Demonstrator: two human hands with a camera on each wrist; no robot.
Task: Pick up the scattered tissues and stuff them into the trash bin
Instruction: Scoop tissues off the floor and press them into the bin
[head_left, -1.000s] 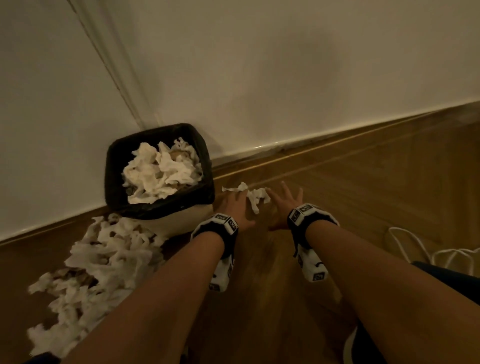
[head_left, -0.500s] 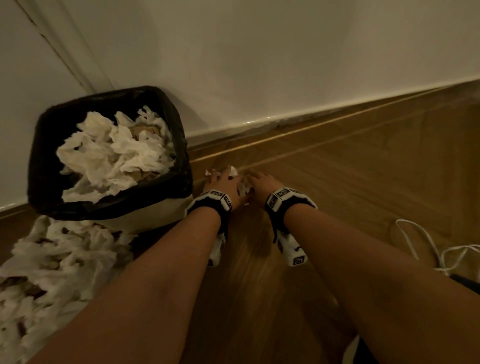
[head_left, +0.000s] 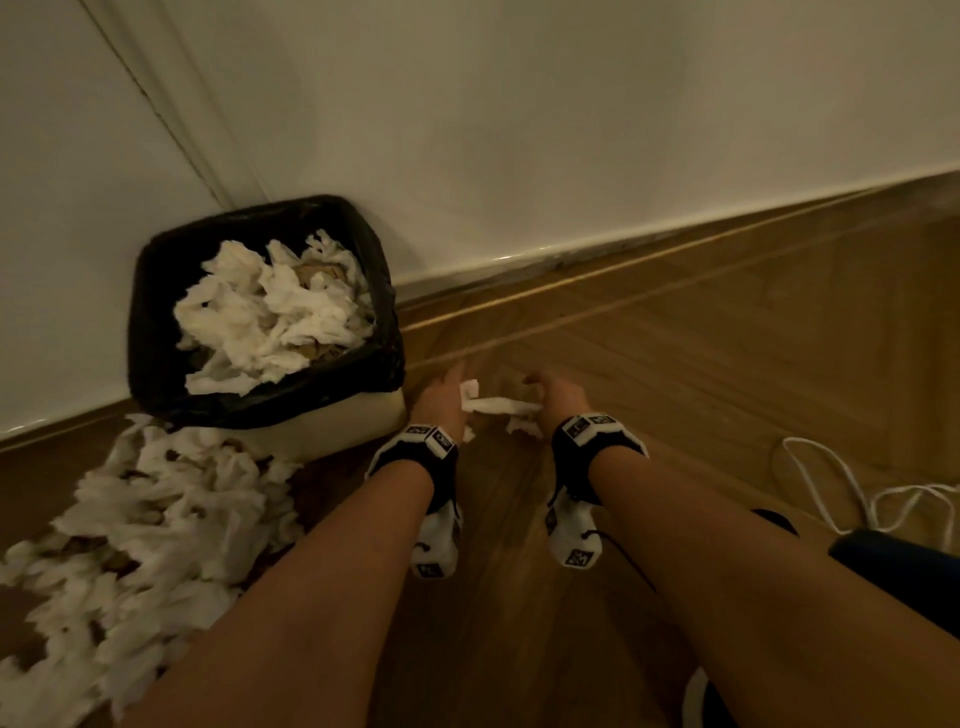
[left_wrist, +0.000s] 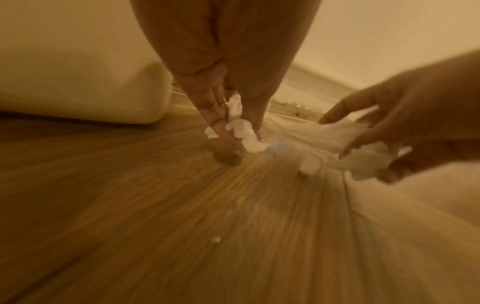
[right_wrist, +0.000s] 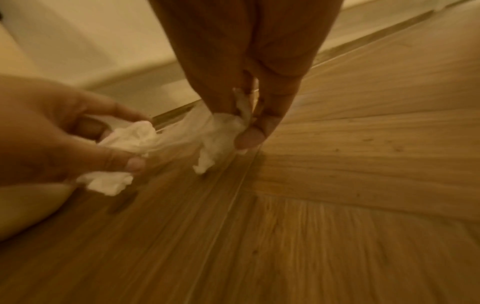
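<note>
Now the crumpled white tissue strip (head_left: 500, 405), flat on the wooden floor (head_left: 675, 364) a second ago, is pinched between left hand (head_left: 441, 400) and right hand (head_left: 558, 400), lifted beside the black-lined, nearly full trash bin (head_left: 156, 332), ready for stuffing.

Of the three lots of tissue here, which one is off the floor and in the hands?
The small strip of tissue, stretched between left hand and right hand, right of the trash bin. The others fill the bin or lie heaped on the floor left of it.
</note>
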